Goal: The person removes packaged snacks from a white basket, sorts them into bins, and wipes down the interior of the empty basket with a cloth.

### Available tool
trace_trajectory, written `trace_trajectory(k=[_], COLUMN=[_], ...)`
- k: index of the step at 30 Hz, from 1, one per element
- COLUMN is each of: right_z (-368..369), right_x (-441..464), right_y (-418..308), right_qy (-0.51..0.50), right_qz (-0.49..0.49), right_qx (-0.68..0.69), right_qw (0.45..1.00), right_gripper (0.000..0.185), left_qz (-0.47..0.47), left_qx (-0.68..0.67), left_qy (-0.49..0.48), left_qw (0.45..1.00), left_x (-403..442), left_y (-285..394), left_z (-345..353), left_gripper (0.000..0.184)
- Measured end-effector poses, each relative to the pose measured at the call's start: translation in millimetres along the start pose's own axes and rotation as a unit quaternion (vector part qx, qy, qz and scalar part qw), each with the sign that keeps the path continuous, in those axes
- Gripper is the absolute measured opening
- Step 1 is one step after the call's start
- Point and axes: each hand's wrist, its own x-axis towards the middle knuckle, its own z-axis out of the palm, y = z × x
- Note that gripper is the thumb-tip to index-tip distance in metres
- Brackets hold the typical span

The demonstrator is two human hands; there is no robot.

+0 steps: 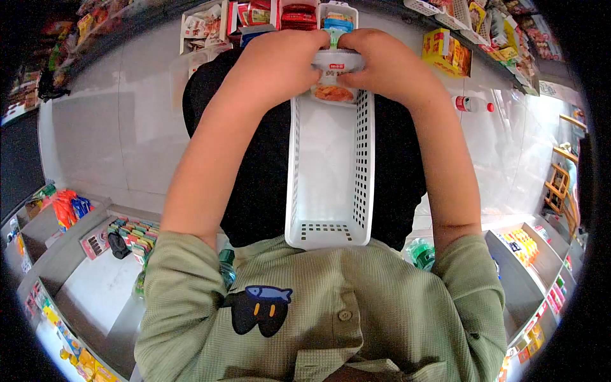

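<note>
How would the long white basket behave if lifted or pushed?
The white basket is probably light: its perforated walls look thin. It seems fairly stiff, since the long sides stand straight. Being narrow, it might tip if pushed sideways.

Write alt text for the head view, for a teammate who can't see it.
The left hand and right hand hold a packet at the far end of a white basket on a dark-clothed lap. Boxes of packets stand beyond; a red-capped bottle lies to the right.
</note>
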Motion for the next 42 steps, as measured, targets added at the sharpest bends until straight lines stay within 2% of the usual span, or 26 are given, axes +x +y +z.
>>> trace_trajectory(k=[3, 6, 8, 12, 15, 20, 30, 33, 35, 36, 38, 39, 41, 42], right_z=[4, 11, 11, 11, 14, 19, 12, 6, 0, -4, -15, -17, -8, 7], right_x=[-2, -4, -5, -5, -6, -6, -10, -7, -7, -6, -6, -5, 0, 5], right_y=[-7, -10, -12, -16, -16, -14, -20, -14, 5, 13, 32, 46, 85, 114], right_qy=[-0.028, -0.007, 0.016, 0.038, 0.042, 0.054, 0.072, 0.075, 0.15, 0.153, 0.119, 0.123, 0.108, 0.105], right_qz=[-0.012, -0.01, -0.044, -0.052, -0.045, -0.019, 0.014, 0.027, -0.027, -0.028, 0.068, 0.07, 0.11, 0.1], right_qx=[-0.07, -0.074, -0.146, -0.152, -0.174, -0.2, -0.179, -0.123, 0.023, 0.021, 0.106, 0.104, 0.208, 0.31], right_qw=[0.997, 0.997, 0.988, 0.986, 0.983, 0.978, 0.981, 0.989, 0.988, 0.988, 0.985, 0.985, 0.966, 0.94], right_gripper=[0.041, 0.037, 0.039, 0.037, 0.04, 0.059, 0.07, 0.073, 0.071, 0.071, 0.062, 0.062, 0.049, 0.039], left_qz=[0.029, 0.061, 0.053, 0.057, 0.066, 0.045, 0.013, 0.001, 0.002, 0.003, 0.005, 0.006, 0.015, 0.009], left_qx=[0.069, 0.094, 0.101, 0.103, 0.13, 0.141, 0.118, 0.104, 0.095, 0.084, 0.082, 0.079, 0.069, 0.071], left_qy=[0.004, 0.03, 0.029, 0.044, 0.045, 0.039, 0.048, 0.046, 0.039, 0.028, 0.019, 0.008, 0.017, 0.012], left_qw=[0.997, 0.993, 0.993, 0.992, 0.988, 0.988, 0.992, 0.994, 0.995, 0.996, 0.996, 0.997, 0.997, 0.997], left_x=[-2, -2, -2, -3, -4, -3, -4, -5, -6, -6, -6, -5, -4, -4], left_y=[2, -2, -1, -1, -1, -2, 1, 5, 6, 7, 7, 6, 3, 4], left_z=[5, 12, 13, 11, 13, 17, 14, 10, 7, 6, 4, 3, 3, 2], left_gripper=[0.042, 0.042, 0.042, 0.042, 0.044, 0.05, 0.054, 0.057, 0.057, 0.058, 0.058, 0.057, 0.057, 0.057])
